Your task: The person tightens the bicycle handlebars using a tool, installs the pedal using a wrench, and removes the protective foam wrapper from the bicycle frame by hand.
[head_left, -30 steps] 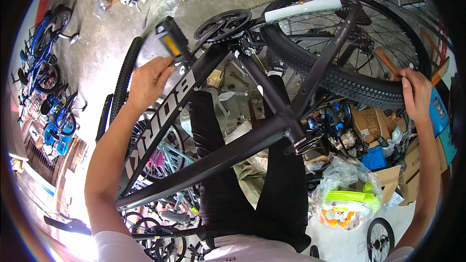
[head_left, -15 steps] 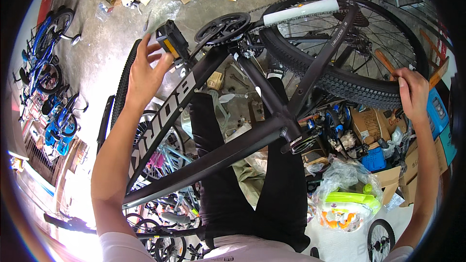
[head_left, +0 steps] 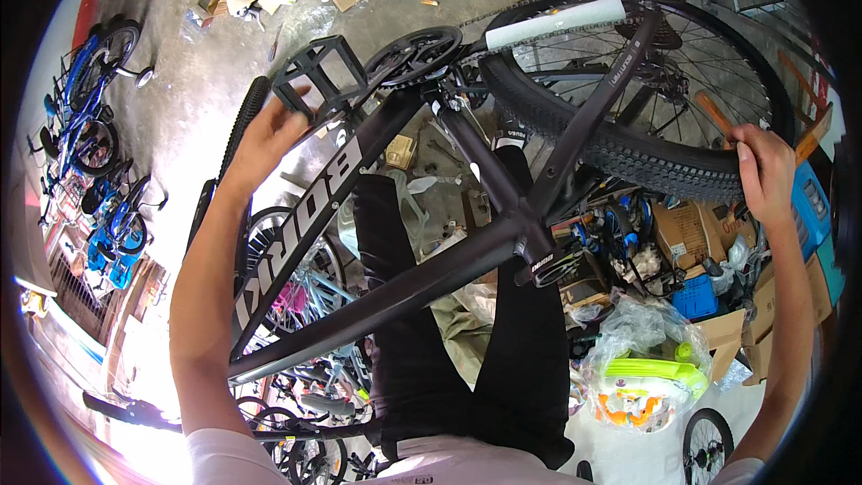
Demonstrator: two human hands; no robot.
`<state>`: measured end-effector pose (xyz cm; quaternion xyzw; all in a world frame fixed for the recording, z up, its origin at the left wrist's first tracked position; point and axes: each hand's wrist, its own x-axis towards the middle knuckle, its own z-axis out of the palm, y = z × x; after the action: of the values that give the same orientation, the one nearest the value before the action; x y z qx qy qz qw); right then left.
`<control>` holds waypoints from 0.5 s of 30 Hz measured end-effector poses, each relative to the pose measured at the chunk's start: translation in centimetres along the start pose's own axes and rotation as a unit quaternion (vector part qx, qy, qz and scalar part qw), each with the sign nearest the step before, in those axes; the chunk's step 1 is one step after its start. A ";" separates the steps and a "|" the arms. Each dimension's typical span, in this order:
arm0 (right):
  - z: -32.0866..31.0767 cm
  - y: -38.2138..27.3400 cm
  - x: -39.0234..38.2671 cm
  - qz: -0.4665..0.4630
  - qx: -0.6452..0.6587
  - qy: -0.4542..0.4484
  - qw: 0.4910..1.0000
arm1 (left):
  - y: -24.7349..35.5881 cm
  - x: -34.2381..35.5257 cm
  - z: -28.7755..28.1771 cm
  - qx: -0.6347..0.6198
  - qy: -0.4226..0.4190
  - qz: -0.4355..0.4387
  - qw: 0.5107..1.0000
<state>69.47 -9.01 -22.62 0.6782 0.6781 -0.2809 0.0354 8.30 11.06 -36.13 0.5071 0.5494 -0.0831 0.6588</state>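
At the black pedal (head_left: 342, 94), the left hand (head_left: 269, 141) curls loosely — whether it grips, I cannot tell. The right hand (head_left: 764, 171) grasps the tyre (head_left: 660, 158).

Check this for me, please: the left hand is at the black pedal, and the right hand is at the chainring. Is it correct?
Not quite: the right hand is at the knobby rear tyre, as the head view shows. The left hand is at the black pedal, as you say.
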 end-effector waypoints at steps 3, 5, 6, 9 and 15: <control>0.1 0.0 0.2 -0.006 0.001 -0.003 1.000 | -3.0 -1.5 -2.4 0.212 -0.038 0.033 0.976; 0.0 0.0 0.2 -0.005 -0.003 -0.010 1.000 | -1.1 -2.4 -0.6 0.375 -0.007 0.021 0.927; -0.1 0.0 0.2 -0.005 -0.007 -0.016 1.000 | -0.3 -2.6 0.4 0.372 -0.010 0.023 0.928; -0.6 -0.2 0.3 -0.006 -0.012 -0.014 1.000 | 1.3 -3.3 2.7 0.469 0.075 0.039 0.879; -0.1 -0.2 0.5 -0.004 -0.001 -0.012 1.000 | 0.7 -2.3 3.4 0.500 0.089 0.068 0.859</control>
<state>69.30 -8.53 -22.70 0.6723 0.6803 -0.2887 0.0430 10.03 7.82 -34.32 0.8097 0.4547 -0.2555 0.2691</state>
